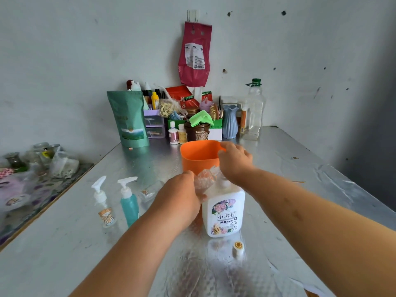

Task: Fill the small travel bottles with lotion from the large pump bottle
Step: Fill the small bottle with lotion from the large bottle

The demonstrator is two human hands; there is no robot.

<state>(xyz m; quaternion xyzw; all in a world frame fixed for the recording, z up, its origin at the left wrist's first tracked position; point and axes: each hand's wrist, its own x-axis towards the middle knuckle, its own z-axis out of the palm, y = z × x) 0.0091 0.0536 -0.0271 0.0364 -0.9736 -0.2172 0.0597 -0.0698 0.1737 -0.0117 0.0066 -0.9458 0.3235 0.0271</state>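
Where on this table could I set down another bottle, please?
The widest bare stretch of table is right of the pump bottle, out to the edge. Another lies near-left, in front of the clear bottle and teal bottle. Crowded: the back wall from pouch to oil bottle, and the middle, around the left hand, right hand and orange bin.

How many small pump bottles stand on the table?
2: clear bottle leftmost, teal bottle right of it. A blurred clear item behind them might be a third.
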